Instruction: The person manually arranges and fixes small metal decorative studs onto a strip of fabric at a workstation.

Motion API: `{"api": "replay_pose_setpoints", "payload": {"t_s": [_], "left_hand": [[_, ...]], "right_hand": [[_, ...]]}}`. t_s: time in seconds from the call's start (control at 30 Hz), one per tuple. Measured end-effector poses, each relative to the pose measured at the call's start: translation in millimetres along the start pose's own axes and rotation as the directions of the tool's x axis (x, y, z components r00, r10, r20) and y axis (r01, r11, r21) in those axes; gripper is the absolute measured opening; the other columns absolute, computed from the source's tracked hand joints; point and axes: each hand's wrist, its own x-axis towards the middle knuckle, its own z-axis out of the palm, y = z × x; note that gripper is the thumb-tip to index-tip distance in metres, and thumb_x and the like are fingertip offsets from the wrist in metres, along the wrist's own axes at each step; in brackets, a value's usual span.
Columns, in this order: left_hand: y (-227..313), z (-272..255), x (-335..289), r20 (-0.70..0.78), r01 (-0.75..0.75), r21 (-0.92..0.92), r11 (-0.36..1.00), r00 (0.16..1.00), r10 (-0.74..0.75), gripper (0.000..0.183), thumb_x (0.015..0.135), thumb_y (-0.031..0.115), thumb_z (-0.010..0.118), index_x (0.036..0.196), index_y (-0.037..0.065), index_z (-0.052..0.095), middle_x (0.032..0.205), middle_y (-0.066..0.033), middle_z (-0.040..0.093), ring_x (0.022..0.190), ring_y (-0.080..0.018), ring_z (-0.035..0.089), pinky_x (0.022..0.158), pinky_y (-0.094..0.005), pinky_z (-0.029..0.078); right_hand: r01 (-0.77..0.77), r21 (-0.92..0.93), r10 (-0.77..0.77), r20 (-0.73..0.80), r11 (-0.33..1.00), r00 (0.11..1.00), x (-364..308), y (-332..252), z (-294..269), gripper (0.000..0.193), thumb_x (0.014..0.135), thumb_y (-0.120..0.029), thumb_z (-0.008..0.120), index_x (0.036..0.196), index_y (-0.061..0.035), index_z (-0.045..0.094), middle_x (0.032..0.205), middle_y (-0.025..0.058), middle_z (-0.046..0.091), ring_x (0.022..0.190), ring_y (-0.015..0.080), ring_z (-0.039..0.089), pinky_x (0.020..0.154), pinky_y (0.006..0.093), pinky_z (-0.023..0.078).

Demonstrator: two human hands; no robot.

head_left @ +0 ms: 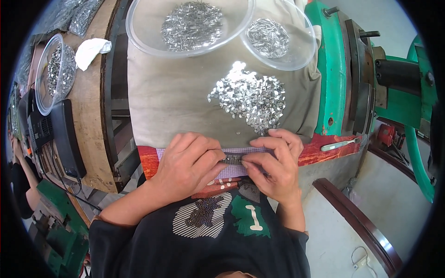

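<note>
Head view: just below the centre of the frame, a narrow dark strip (233, 159) is held level between two hands, its left end pinched by the fingers of the left hand (187, 160) and its right end by the thumb and fingers of the right hand (276, 167). Above them, a loose pile of small shiny metal pieces (252, 99) is spread on an olive cloth (171, 88). At the top, more metal parts are held in a large clear tub (141, 34) and a smaller clear tub (301, 53). A pale-handled tool (336, 145) is seen at right.
</note>
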Motion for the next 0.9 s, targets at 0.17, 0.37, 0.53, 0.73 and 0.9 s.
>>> {"api": "replay_pose_setpoints", "payload": {"t_s": [0.17,0.37,0.53,0.73,0.9], "left_hand": [[5,-1,7,0.051,-0.005,0.04,0.999,0.999,0.003,0.033,0.072,0.02,0.082,0.099,0.007,0.066,0.101,-0.0043,0.063,0.091,-0.0252,0.059,0.077,-0.0379,0.044],[4,-3,5,0.086,-0.032,0.108,0.994,0.996,0.023,0.029,0.075,0.02,0.077,0.099,0.007,0.066,0.103,-0.0041,0.061,0.093,-0.0226,0.058,0.077,-0.0356,0.044],[5,-10,3,0.064,0.035,0.107,0.994,0.997,-0.042,0.034,0.07,0.017,0.083,0.098,0.008,0.067,0.099,-0.0048,0.063,0.088,-0.0252,0.058,0.075,-0.0376,0.044],[5,-9,8,0.04,0.027,0.045,0.999,0.999,-0.029,0.035,0.07,0.016,0.083,0.1,0.009,0.067,0.097,-0.0048,0.063,0.086,-0.0251,0.059,0.072,-0.0375,0.044],[5,-3,11,0.022,0.003,0.033,0.999,1.0,-0.004,0.03,0.071,0.014,0.082,0.096,0.009,0.068,0.095,-0.0035,0.063,0.084,-0.0243,0.059,0.071,-0.0373,0.044]], "right_hand": [[-0.022,-0.001,0.022,-0.025,1.0,0.999,4,3,-1,0.02,0.067,-0.017,0.083,0.086,-0.0162,0.075,0.105,-0.0025,0.066,0.112,0.0277,0.054,0.095,0.0438,0.037],[0.096,-0.157,-0.103,-0.04,0.983,0.994,35,5,6,0.017,0.07,-0.015,0.081,0.085,-0.0144,0.073,0.104,-0.0017,0.065,0.114,0.0265,0.053,0.098,0.0449,0.036],[0.116,-0.203,-0.126,-0.036,0.972,0.991,46,6,10,0.018,0.067,-0.014,0.083,0.083,-0.014,0.073,0.101,-0.002,0.066,0.11,0.0271,0.056,0.096,0.0434,0.035],[0.048,-0.061,-0.053,-0.078,0.997,0.996,29,4,1,0.019,0.069,-0.013,0.082,0.084,-0.0131,0.071,0.102,-0.002,0.067,0.111,0.0276,0.056,0.095,0.0443,0.036],[-0.009,-0.042,0.007,-0.056,0.999,0.998,2,-4,2,0.019,0.067,-0.014,0.084,0.083,-0.0138,0.073,0.102,-0.0026,0.067,0.11,0.0271,0.056,0.094,0.0439,0.037]]}}
